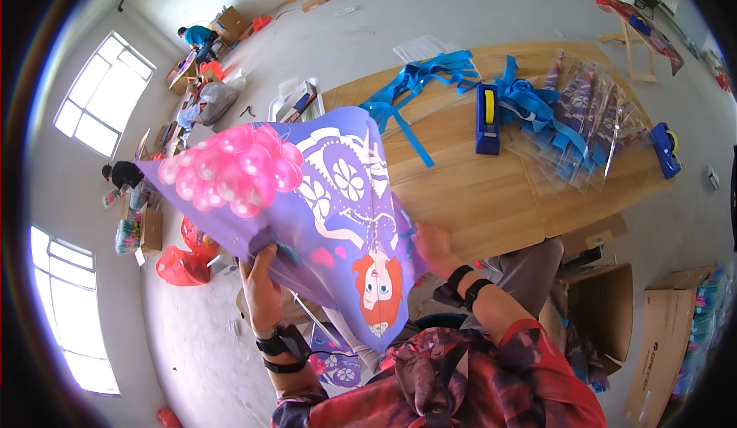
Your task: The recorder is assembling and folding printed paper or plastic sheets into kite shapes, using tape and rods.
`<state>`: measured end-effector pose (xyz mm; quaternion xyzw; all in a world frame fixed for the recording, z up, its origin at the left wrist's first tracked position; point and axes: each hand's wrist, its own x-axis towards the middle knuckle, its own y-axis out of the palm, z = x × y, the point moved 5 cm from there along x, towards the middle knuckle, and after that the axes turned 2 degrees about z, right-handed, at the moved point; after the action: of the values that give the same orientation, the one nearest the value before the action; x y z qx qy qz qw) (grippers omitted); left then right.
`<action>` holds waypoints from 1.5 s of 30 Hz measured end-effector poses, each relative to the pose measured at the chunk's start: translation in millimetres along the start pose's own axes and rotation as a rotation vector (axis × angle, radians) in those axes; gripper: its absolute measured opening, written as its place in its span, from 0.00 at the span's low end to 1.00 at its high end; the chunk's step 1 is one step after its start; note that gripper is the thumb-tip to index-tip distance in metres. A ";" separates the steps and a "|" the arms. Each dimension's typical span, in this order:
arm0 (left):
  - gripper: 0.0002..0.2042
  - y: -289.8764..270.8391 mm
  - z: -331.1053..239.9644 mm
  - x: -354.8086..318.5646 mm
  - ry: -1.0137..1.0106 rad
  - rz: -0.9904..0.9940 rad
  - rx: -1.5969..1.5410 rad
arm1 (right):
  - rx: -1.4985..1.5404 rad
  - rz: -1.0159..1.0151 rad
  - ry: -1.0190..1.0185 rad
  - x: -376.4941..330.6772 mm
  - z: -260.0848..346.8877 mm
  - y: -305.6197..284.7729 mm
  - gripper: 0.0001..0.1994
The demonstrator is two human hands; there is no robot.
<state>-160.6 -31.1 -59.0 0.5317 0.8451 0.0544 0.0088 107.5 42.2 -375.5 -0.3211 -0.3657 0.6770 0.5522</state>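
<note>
A purple kite (349, 178), printed with a red-haired cartoon princess and a cluster of pink balloons, is spread in front of me with the figure upside down. It covers the near left part of the table. My left hand (263, 286) is closed on its lower left edge, where the fabric bunches at the fingers. At the opposite edge, beside the table's front, my right hand (434, 247) pinches the kite, its fingertips partly hidden. A thin white rod (316, 320) shows below the kite, near my lap.
Blue ribbons (422, 75), a blue tape dispenser (487, 119), a second tape dispenser (666, 150) and clear-bagged folded kites (583, 109) lie on the wooden table (461, 198). An open cardboard box (606, 305) stands at my right. Red bags (183, 265) lie left. Two people work farther off.
</note>
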 end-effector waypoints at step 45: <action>0.43 190.7 302.1 44.9 0.287 0.602 1.283 | -0.376 -0.110 -0.126 -73.2 -32.3 -67.9 0.30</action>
<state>13.1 116.0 -338.0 0.6294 0.5206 -0.3831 -0.4313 182.9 -16.8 -332.6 -0.3549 -0.5365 0.5844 0.4947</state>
